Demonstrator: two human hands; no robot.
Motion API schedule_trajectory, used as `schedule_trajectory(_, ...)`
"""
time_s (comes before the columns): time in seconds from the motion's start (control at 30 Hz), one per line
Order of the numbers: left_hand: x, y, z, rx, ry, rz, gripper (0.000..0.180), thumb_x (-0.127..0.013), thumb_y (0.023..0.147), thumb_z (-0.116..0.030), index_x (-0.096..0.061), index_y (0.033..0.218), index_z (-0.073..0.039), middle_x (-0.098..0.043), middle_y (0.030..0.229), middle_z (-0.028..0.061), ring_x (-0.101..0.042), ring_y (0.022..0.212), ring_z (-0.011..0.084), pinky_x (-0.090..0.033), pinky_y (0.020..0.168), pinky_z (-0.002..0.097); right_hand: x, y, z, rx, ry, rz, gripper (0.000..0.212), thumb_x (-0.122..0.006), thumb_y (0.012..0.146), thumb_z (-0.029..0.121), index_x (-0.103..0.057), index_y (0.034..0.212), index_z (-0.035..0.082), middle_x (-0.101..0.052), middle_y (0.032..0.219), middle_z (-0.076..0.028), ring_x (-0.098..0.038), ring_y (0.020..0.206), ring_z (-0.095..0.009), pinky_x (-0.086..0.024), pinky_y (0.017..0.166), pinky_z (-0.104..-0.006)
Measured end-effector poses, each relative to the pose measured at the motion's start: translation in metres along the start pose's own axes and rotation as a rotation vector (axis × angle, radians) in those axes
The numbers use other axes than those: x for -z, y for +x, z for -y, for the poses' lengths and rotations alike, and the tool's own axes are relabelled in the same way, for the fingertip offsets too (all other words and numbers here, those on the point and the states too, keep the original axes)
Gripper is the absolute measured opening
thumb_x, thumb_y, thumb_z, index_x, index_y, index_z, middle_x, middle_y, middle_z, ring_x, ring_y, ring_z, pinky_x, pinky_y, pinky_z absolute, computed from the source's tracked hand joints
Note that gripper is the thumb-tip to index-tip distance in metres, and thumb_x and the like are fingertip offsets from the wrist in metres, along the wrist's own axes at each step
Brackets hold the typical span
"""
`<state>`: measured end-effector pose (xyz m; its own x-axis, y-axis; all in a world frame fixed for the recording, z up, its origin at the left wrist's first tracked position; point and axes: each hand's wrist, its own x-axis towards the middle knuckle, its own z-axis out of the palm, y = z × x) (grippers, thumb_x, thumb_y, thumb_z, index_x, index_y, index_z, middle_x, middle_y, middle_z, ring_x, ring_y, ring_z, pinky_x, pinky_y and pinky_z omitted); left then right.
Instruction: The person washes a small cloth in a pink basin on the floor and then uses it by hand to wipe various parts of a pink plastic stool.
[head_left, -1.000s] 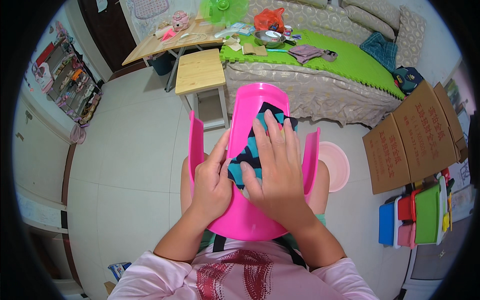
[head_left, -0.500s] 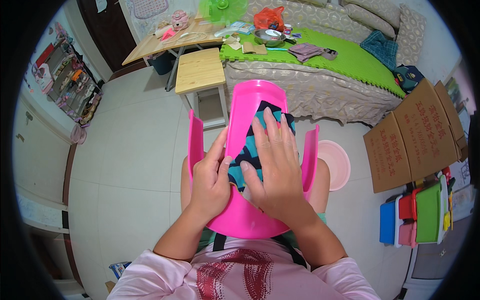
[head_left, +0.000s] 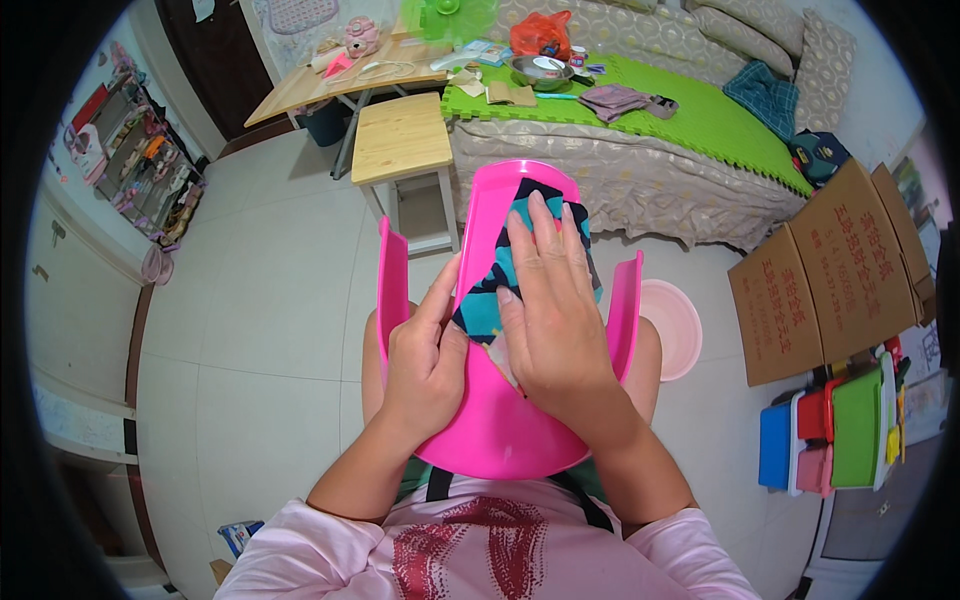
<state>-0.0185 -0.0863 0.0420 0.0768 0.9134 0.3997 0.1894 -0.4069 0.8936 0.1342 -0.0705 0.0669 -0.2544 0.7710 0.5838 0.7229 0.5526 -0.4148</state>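
Note:
A bright pink plastic child's chair (head_left: 505, 430) rests across my lap, with its rounded backrest pointing away from me and an upright armrest on each side. My left hand (head_left: 425, 375) grips the left edge of the backrest, between it and the left armrest. On the chair's pink surface lies a teal and navy patterned cloth (head_left: 482, 316), partly folded, with a pale piece showing near its lower edge. My right hand (head_left: 560, 335) presses flat on this cloth, fingers stretched out and pointing away from me. The palm hides the middle of the cloth.
A wooden-topped stool (head_left: 402, 140) stands ahead on the left, beside a folding table (head_left: 300, 85). A sofa with a green foam mat (head_left: 690, 125) spans the far side. To the right are a pale pink basin (head_left: 670, 330), a cardboard box (head_left: 830, 270) and coloured bins (head_left: 860, 425).
My right hand has slid slightly away from me and to the right, dragging the cloth along over the pink plastic. The left hand keeps its grip, nearly still.

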Motion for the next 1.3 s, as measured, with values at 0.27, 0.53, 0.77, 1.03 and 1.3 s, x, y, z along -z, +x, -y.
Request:
schedule_trajectory(0.27,-0.004,0.001,0.005,0.001,-0.089,-0.016,0.06,-0.039,0.082,0.012,-0.041,0.142,0.005,-0.065,0.092,0.0151,-0.057,0.073,0.013,-0.046,0.069,0.0252,0.0,-0.01,0.008,-0.009,-0.017,-0.037,0.062,-0.058,0.085,0.011,-0.037,0.14,-0.01,-0.032,0.148,-0.03,-0.029,0.136,-0.053,-0.026,0.111,-0.0559)
schedule_trajectory(0.53,0.003,0.0,-0.006,0.132,-0.049,0.053,0.049,-0.045,0.096,-0.001,-0.036,0.144,0.007,-0.052,0.136,0.017,-0.052,0.121,0.0198,-0.04,0.102,0.03,-0.001,-0.027,0.012,0.034,-0.041,-0.087,0.06,-0.06,0.078,0.007,-0.045,0.134,-0.01,-0.041,0.143,-0.029,-0.038,0.132,-0.051,-0.032,0.108,-0.0548)
schedule_trajectory(0.77,0.002,0.0,-0.008,0.132,-0.027,0.049,0.048,-0.044,0.097,-0.003,-0.037,0.144,0.007,-0.053,0.135,0.0165,-0.052,0.119,0.0188,-0.041,0.099,0.0291,0.004,-0.028,0.007,0.055,0.062,-0.097,0.054,-0.056,0.078,-0.001,-0.047,0.131,-0.01,-0.045,0.14,-0.027,-0.041,0.13,-0.051,-0.036,0.107,-0.0508)
schedule_trajectory(1.03,-0.002,0.003,0.003,-0.077,0.011,-0.027,0.052,-0.045,0.092,0.004,-0.04,0.144,0.002,-0.061,0.084,0.0082,-0.052,0.07,0.0077,-0.043,0.064,0.0223,0.002,-0.002,-0.005,0.006,0.15,-0.119,0.051,-0.052,0.084,-0.002,-0.044,0.134,-0.008,-0.044,0.14,-0.028,-0.039,0.131,-0.05,-0.037,0.106,-0.0475)
schedule_trajectory(1.3,-0.001,0.003,-0.008,0.069,-0.046,0.023,0.048,-0.045,0.096,-0.001,-0.039,0.143,0.005,-0.059,0.116,0.0144,-0.055,0.101,0.0151,-0.042,0.087,0.0268,-0.004,0.007,-0.014,0.01,0.09,-0.143,0.05,-0.055,0.083,0.001,-0.048,0.133,-0.004,-0.046,0.141,-0.024,-0.039,0.132,-0.047,-0.038,0.106,-0.0477)
